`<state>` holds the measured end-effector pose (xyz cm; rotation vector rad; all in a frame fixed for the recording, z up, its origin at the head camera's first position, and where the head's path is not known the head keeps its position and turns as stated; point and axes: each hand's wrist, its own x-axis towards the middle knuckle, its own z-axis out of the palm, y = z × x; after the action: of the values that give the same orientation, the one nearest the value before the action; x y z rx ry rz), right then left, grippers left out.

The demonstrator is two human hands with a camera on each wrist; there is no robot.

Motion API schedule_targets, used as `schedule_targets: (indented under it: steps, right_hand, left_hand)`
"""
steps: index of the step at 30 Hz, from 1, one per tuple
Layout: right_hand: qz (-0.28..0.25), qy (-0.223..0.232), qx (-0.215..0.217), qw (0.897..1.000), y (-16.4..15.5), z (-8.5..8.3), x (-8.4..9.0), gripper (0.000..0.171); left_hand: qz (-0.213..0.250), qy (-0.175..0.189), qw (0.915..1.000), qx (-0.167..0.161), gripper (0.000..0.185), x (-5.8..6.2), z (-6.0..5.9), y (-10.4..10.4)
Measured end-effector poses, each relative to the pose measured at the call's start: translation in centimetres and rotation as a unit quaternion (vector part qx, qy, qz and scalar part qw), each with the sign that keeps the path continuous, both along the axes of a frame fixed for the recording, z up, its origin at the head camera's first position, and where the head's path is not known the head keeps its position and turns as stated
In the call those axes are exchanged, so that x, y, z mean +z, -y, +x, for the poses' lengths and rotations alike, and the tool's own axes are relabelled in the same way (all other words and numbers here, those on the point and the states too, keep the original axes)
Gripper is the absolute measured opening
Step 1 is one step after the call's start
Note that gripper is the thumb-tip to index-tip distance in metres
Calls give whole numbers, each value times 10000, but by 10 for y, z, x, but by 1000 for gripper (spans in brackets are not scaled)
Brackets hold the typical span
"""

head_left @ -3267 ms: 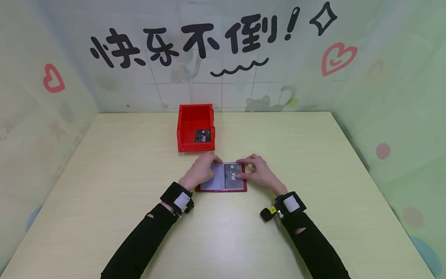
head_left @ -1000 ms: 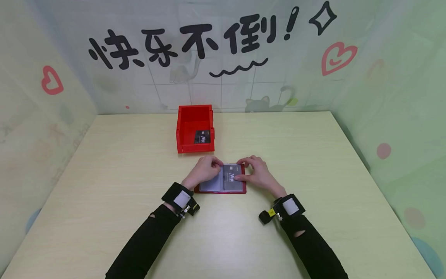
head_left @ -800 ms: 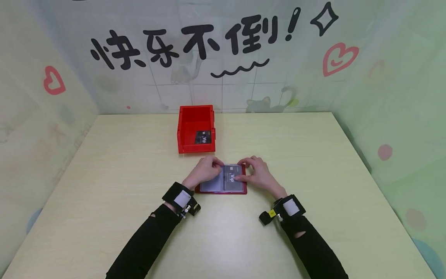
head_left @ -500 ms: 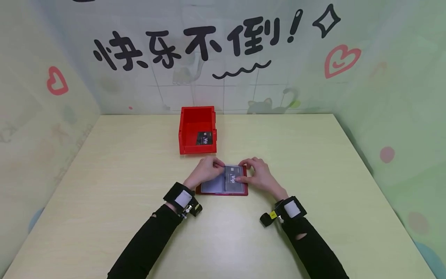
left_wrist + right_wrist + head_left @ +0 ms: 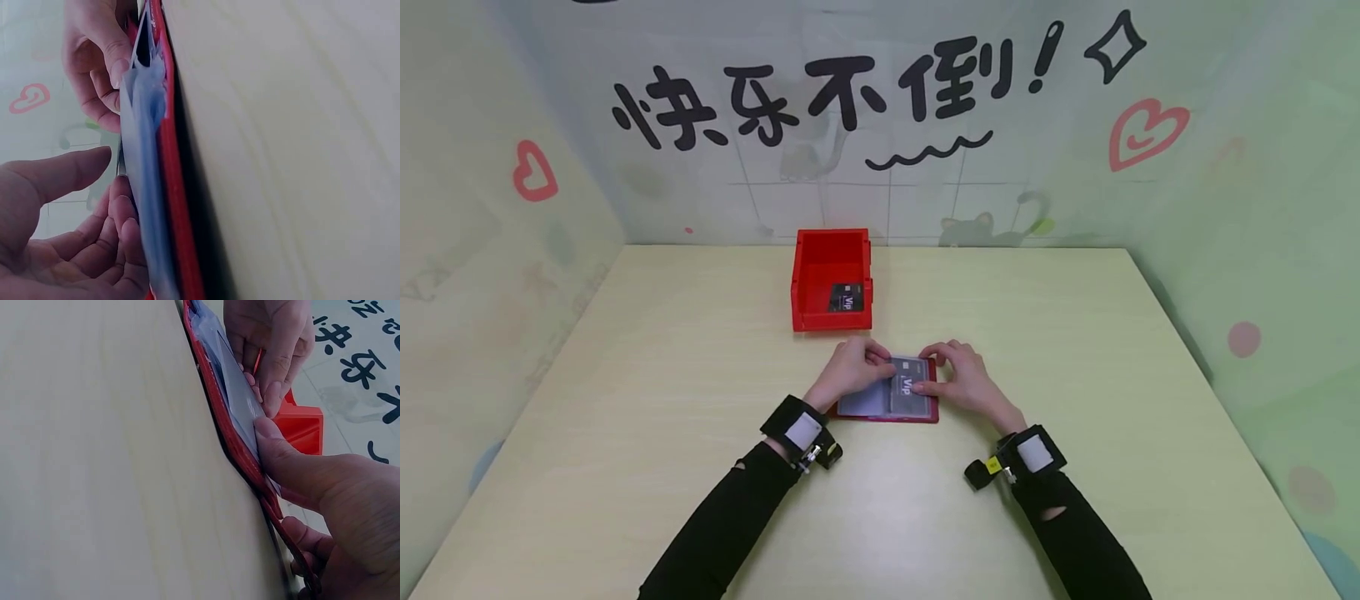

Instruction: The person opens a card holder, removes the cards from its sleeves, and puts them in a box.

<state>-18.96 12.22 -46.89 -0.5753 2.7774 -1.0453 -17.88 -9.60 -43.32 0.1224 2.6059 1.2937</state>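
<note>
An open red card holder (image 5: 934, 410) with clear plastic sleeves (image 5: 861, 402) lies on the table. A dark card marked "Vip" (image 5: 906, 385) is at its right-hand sleeve; how far it is inside I cannot tell. My right hand (image 5: 966, 383) grips the holder's right edge, thumb on the card's face and fingers at the red cover (image 5: 234, 440). My left hand (image 5: 848, 371) is over the left page, its fingers touching the sleeve near the card's top left. In the left wrist view, the left thumb stands apart from those fingers.
A red bin (image 5: 831, 322) stands beyond the hands, with another black "Vip" card (image 5: 846, 297) in it. The pale wooden table (image 5: 700, 333) is bounded by printed backdrops at the back and sides. Both wrists wear black straps with small cameras.
The left hand has moved rightward across the page to the card's top left corner; its thumb now lies over the card. The right hand keeps its grip. The head view has shifted slightly.
</note>
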Motion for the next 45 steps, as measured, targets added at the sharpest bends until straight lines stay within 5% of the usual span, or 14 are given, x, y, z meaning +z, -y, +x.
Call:
schedule_targets:
  steps: [13,29,36,45]
  right_hand:
    - [-10,-22,89,10000,-1,0,-2,50]
    - [-15,-73,187,9998,-2,2,-1,51]
    - [21,-74,154,9999,-3,1,-3,49]
    - [-46,-63,121,9999,-2,1,-5,50]
  left_hand:
    - [48,139,9995,296,28,-2,0,-3]
    - [-64,769,9970,19,31,10,-4,2]
    - [-546,799,9952,-117,45,14,2,-1]
    - [248,1582,9865,333,53,16,-3,20]
